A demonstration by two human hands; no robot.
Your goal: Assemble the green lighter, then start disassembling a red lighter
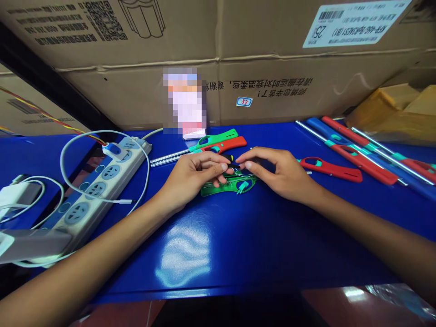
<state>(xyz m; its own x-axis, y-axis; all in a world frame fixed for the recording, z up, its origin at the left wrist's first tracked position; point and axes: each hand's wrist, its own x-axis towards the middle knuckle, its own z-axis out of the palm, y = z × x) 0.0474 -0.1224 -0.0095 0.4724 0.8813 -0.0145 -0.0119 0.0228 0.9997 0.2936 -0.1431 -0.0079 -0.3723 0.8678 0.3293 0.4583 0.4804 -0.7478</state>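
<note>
My left hand (200, 170) is closed, thumb and fingers pinching a small black part with a yellow end (232, 158). Close by on the right, my right hand (277, 172) has its thumb and fingers drawn together at that part; what lies in its pinch is mostly hidden. Beneath both hands lies an opened green lighter casing (223, 187), with a teal trigger piece (243, 186) and thin wire showing in it. Just behind my hands, a green stick lighter (221, 136) and a red stick lighter (228, 144) lie side by side, metal tubes pointing left.
More stick lighters, red (332, 169) and blue (323, 129), lie to the right on the blue table (238, 254). A blurred-out phone (194, 134) leans on a cardboard box (136, 95). At left are a power strip (102, 181) and a looped white cable (63, 156).
</note>
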